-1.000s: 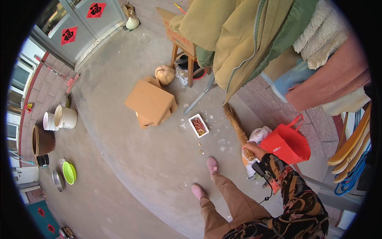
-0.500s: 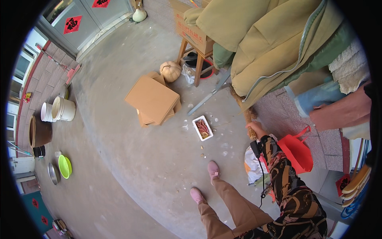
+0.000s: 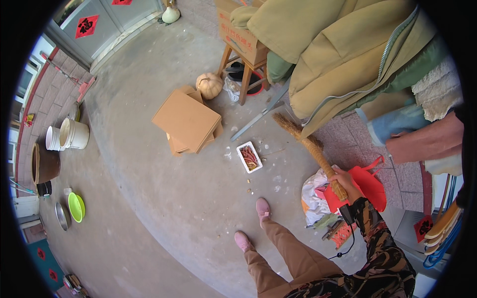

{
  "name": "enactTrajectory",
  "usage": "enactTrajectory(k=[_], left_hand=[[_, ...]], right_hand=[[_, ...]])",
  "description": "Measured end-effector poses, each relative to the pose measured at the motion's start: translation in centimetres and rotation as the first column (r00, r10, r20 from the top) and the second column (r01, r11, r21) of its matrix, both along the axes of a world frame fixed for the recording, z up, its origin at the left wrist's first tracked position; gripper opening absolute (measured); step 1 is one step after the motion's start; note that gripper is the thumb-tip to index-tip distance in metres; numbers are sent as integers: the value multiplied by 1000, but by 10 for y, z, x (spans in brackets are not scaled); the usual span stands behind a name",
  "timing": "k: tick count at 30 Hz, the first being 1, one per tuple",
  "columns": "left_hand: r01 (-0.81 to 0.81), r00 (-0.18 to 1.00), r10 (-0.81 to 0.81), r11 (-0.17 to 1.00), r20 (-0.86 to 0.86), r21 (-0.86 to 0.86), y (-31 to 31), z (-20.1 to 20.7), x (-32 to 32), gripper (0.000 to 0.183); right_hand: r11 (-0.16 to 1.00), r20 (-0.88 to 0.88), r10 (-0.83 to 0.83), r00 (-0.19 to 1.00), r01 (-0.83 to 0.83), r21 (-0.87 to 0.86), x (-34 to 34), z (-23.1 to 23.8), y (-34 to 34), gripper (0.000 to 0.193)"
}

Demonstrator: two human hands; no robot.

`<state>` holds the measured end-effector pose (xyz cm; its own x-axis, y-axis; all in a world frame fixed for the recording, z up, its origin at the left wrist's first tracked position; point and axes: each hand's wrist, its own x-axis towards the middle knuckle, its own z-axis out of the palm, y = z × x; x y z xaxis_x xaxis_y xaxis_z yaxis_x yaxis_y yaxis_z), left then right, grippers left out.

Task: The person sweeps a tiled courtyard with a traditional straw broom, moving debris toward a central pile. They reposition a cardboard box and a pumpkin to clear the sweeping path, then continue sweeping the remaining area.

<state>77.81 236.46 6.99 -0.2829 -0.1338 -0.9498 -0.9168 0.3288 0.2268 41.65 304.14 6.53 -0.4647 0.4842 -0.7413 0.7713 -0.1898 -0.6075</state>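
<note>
My right hand (image 3: pixel 346 180) is closed round the handle end of a straw hand broom (image 3: pixel 320 155). The broom slants up and to the left, its bristle end beside the hem of a hanging tan coat (image 3: pixel 343 54). Right behind the hand is a red plastic dustpan (image 3: pixel 371 191). A white plastic bag (image 3: pixel 312 201) lies below the broom handle. On the concrete in front of my feet sits a small white tray (image 3: pixel 250 157) holding reddish strips and bits. My left hand is out of view.
Stacked flat cardboard boxes (image 3: pixel 186 119) and a pale pumpkin (image 3: pixel 209 85) lie ahead. A metal bar (image 3: pixel 258 119) slants down to the floor near a wooden stool (image 3: pixel 243 84). White buckets (image 3: pixel 74 134), a brown pot (image 3: pixel 45 164) and a green basin (image 3: pixel 76 207) stand along the left.
My right hand has drawn the broom back toward me and to the right. More of the broom now shows out from under the coat, and it covers part of the dustpan.
</note>
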Motion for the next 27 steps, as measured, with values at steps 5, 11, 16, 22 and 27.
enactTrajectory(k=[5,11,16,22,27], left_hand=[[114,992,-118,990,-45,-84,-16,-22,-31,46],[34,992,-46,994,-114,-106,8,-64,-97,24],[353,845,-413,908,-341,-226,64,-102,-223,19],[585,649,-639,766,-414,-266,131,-203,-362,16],[614,576,-641,749,-508,-249,207,-292,-441,23]], right_hand=[[979,-50,-97,994,86,-185,-67,-68,-1,17],[973,36,91,995,-81,-214,-29,-34,8,30],[983,64,36,997,-23,-182,32,13,-1,66],[989,2,-55,998,55,-140,45,-22,-38,68],[957,209,-40,977,97,-272,63,-55,-37,59]])
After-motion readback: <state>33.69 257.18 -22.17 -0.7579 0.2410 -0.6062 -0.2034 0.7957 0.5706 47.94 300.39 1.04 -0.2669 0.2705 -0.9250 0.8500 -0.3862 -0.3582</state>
